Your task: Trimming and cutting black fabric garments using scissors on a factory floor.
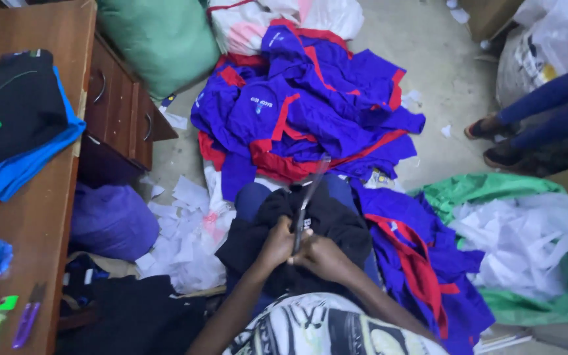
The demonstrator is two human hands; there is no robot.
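- Both hands are bunched together over the lap: left hand (276,244) and right hand (320,253), fingers curled shut around the bottom end of a long thin clear strip (308,200), some plastic-looking stick or ruler, hard to tell which.
- That strip runs up and away from the hands, tilted a bit to the right, its far tip reaching the blue and red garment pile (310,112).
- Under the hands lies a black garment (327,220), touching both.
- Left hand looks to grip slightly higher on the strip, but honestly they're about level.
- White paper scraps (185,230) litter the floor on the left, beside the wooden desk (34,223).
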